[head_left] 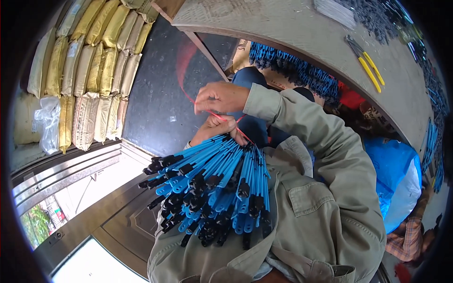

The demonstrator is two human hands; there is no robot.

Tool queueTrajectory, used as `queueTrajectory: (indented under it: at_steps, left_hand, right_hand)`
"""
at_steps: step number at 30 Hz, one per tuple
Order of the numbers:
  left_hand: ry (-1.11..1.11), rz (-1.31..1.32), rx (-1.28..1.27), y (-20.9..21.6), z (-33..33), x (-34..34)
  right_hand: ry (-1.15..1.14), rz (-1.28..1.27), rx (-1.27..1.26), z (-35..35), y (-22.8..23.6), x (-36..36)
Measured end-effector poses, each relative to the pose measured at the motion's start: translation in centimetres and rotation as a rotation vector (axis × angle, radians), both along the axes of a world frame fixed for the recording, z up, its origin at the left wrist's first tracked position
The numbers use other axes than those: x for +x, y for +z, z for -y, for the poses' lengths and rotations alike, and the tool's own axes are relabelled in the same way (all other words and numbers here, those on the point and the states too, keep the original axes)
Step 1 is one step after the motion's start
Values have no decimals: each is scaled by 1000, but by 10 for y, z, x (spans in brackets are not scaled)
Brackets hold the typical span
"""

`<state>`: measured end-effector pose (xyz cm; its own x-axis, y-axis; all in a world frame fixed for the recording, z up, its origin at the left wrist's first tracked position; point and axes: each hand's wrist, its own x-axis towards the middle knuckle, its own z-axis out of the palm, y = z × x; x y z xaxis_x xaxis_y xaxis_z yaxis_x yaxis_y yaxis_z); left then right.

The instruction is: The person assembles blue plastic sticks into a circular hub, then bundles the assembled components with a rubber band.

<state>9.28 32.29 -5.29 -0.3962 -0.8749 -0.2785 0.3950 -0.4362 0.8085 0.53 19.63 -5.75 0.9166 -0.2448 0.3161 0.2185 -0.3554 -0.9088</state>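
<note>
A thick bundle of blue plastic strips with black ends (pixel 212 184) rests against my chest and lap, its black ends fanned out toward me. My left hand (pixel 218 128) is closed around the narrow, gathered end of the bundle. Just beyond it, my right hand (pixel 219 98) has its fingers curled on a thin red plastic ribbon (pixel 188 96). From there the ribbon crosses to the bundle near my left hand, and its loose tail flares out, blurred, over the dark floor. The bundle partly hides my left forearm.
A worktable (pixel 283 19) on the far right bears yellow-handled pliers (pixel 370 68) and piles of dark pieces. Beneath it stands a carton (pixel 243 52) near more blue strips (pixel 292 66). Stacked sacks (pixel 85 70) line the left wall. A blue-and-white bag (pixel 394 181) and someone's plaid sleeve (pixel 409 238) are at right.
</note>
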Motion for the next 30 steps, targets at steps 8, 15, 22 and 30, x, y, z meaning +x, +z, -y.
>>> queueTrajectory:
  at_steps: [8, 15, 22, 30]
  left_hand:
    - [91, 43, -6, 0, 1, 3]
    - [118, -59, 64, 6, 5, -3]
    - [242, -49, 144, 11, -2, 0]
    - [640, 137, 180, 26, 2, -9]
  right_hand:
    - [-440, -466, 445, -23, 36, -109]
    - [-599, 202, 1245, -48, 23, -61]
    - [-269, 437, 1431, -55, 25, -92]
    - [-265, 445, 1652, -85, 35, -127]
